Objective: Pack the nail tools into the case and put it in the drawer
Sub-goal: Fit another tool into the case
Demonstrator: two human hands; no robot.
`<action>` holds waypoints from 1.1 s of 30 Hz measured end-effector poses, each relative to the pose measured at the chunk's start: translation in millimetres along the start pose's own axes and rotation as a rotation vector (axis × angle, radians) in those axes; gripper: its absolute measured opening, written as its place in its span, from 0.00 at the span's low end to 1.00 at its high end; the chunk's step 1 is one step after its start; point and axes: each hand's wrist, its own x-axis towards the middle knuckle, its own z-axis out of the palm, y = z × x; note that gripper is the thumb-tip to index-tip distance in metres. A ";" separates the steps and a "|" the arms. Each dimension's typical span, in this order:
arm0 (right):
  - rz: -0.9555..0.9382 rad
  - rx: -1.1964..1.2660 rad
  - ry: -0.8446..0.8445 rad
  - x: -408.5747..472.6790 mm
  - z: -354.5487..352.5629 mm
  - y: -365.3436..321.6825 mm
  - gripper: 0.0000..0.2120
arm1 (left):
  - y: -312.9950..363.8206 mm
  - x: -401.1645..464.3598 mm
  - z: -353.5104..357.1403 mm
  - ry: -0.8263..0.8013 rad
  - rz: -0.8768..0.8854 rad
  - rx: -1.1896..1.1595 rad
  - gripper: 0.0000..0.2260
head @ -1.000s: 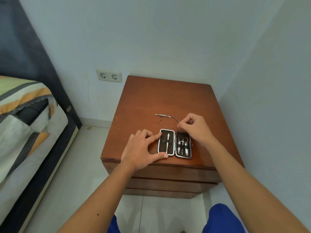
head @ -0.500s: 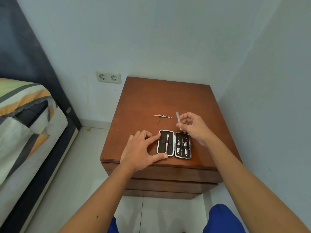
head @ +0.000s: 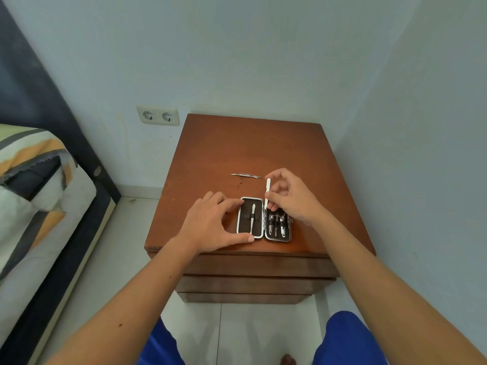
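Note:
A small open case (head: 259, 237) with a silver rim and dark lining lies near the front edge of the wooden nightstand (head: 237, 143). Its left half holds one pale tool (head: 252, 216); several metal tools (head: 276, 225) sit in the right half. My left hand (head: 210, 227) rests on the nightstand, index fingertip and thumb touching the case's left rim. My right hand (head: 291, 198) pinches a thin white nail tool (head: 267, 189), held nearly upright over the case's top edge. Two thin metal tools (head: 246, 175) lie loose on the wood behind the case.
The nightstand has closed drawers (head: 253, 267) in front, just below the case. A wall stands close on the right and behind, with a double socket (head: 158, 116) at the left. A bed (head: 34, 185) fills the left side. My blue-clad knees (head: 345, 338) are below.
My right hand picked the thin tool off the wood, lifted it and turned it upright, bringing it toward the case. My left hand stayed on the case's left side.

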 end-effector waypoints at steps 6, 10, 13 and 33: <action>-0.007 0.043 -0.012 -3.6 10.3 3.8 0.16 | -8.3 17.0 -2.8 -0.093 0.068 0.006 0.52; -0.010 0.004 0.010 0.3 13.5 10.6 0.15 | -16.7 19.4 -1.8 -0.147 0.078 -0.034 0.53; -0.014 0.011 0.020 0.9 12.7 14.1 0.15 | -19.9 19.5 -3.2 -0.172 0.082 -0.083 0.52; -0.131 -0.416 -0.204 -15.8 3.3 2.4 0.25 | -14.8 6.0 -5.1 -0.125 0.055 -0.111 0.48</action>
